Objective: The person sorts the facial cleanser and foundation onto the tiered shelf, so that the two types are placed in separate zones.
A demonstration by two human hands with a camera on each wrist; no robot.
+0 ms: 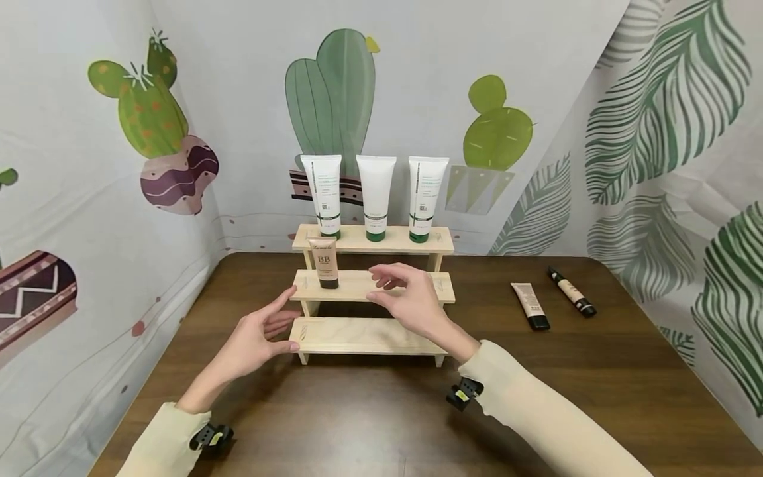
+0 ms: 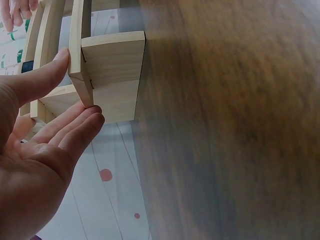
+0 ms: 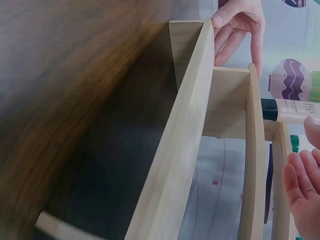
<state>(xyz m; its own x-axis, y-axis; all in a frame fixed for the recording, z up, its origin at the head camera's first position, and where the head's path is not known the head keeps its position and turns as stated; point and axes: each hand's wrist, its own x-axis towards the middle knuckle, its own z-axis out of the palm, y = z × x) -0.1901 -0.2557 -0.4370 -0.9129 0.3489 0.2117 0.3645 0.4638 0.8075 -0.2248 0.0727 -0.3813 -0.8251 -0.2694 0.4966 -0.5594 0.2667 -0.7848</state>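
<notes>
A three-tier wooden display stand (image 1: 367, 336) stands on the table. My left hand (image 1: 252, 341) holds its left end, thumb at the bottom tier's front corner and index finger up by the middle tier. In the left wrist view, the fingers (image 2: 82, 122) touch the end of the board. A beige BB cream tube (image 1: 325, 262) stands cap down on the left of the middle tier. Right of that tube, my right hand (image 1: 411, 298) hovers over the same tier with fingers loosely bent and nothing in them. The right wrist view shows its fingertips (image 3: 297, 175) apart from the stand.
White tubes with green caps stand on the top tier: a left one (image 1: 324, 195), a middle one (image 1: 375, 195) and a right one (image 1: 426, 199). On the table's right lie a beige tube (image 1: 529, 301) and a slim dark-ended tube (image 1: 571, 291). Printed cloth (image 1: 250, 99) hangs behind.
</notes>
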